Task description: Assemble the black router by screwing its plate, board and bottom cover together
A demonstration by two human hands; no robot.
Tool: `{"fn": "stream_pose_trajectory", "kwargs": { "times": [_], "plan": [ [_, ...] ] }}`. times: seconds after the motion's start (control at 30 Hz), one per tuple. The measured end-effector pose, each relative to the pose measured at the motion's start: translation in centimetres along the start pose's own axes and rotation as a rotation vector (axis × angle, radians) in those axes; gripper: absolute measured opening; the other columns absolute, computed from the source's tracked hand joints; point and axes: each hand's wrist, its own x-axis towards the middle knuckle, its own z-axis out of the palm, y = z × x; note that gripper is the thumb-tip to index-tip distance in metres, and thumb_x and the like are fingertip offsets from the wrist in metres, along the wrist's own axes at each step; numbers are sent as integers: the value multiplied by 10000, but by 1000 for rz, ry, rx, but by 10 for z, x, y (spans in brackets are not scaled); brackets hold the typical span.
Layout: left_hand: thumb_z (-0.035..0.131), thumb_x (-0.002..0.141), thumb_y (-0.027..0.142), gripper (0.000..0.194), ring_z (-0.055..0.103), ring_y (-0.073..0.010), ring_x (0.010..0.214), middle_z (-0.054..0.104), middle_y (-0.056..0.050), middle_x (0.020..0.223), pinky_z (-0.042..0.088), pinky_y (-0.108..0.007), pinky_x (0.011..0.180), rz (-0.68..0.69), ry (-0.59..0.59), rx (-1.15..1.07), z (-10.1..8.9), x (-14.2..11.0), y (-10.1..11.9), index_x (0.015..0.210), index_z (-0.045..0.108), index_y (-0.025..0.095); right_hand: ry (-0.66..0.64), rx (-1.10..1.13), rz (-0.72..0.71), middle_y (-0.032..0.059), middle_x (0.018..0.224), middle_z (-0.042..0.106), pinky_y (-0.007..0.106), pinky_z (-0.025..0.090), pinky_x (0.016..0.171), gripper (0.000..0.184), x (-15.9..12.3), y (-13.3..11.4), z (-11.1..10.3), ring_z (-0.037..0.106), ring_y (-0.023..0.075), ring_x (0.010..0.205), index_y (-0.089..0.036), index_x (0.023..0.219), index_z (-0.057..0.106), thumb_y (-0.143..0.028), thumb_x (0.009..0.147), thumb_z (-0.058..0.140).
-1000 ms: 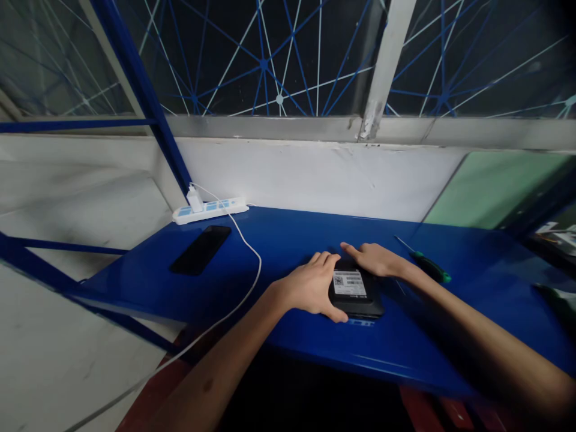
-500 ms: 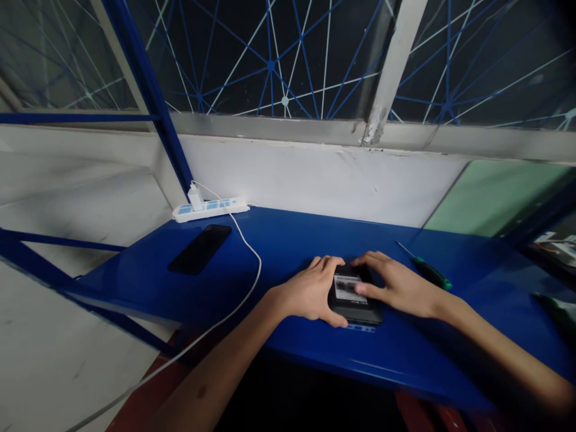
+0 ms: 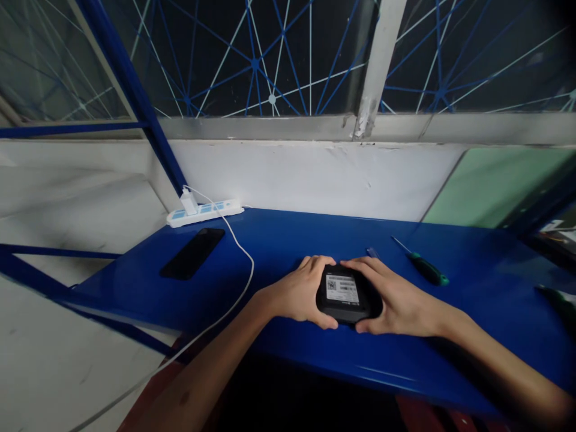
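Note:
A small black box-shaped device [image 3: 346,313] with a white printed label [image 3: 342,289] facing up is between my two hands over the blue table. My left hand [image 3: 303,294] grips its left side, thumb at the near edge and fingers at the far edge. On the opposite side, my right hand [image 3: 391,297] is curved round the right edge in the same way. Beyond the right fingers lies a small clear piece [image 3: 371,252], too small to name. Further right rests a screwdriver [image 3: 425,266] with a green and black handle.
A black phone [image 3: 192,254] lies on the blue table [image 3: 288,231] at left. Behind it are a white power strip [image 3: 204,213] with a plugged-in charger [image 3: 189,201] and a white cable [image 3: 243,246] running to the front. Another dark green object [image 3: 560,306] sits at the right edge.
My right hand went from the device's far edge, across its label, to its right side, and now grips it. The left hand has stayed on the left side.

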Motion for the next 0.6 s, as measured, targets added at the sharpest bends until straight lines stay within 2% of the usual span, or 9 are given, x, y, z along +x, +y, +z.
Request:
{"fn": "stream_pose_trajectory", "kwargs": {
  "times": [0.1,0.4,0.6],
  "plan": [
    [895,522,472,1055,403,-368,1319,430,-135,1392,399,-529,1089,14,-9,5,-2,1,1,1387,350,213,28,2,-8,153,1435,491,603,359,1150,1001,0,0,0,473,368,1335,-237,1476,351,-547,645,814],
    [897,529,452,1043,424,-363,1315,402,-133,1379,402,-544,1103,22,27,-31,-2,-1,0,1380,341,217,84,63,-68,166,1374,501,559,486,1036,1001,2,-3,-1,538,363,1248,-229,1448,363,-562,625,825],
    [876,544,382,1021,400,-377,1347,373,-132,1397,372,-579,1126,61,28,-27,-2,0,1,1390,324,234,98,67,-75,169,1410,492,577,506,1010,1017,1,-2,1,553,386,1247,-246,1489,342,-546,638,811]
  ]
}}
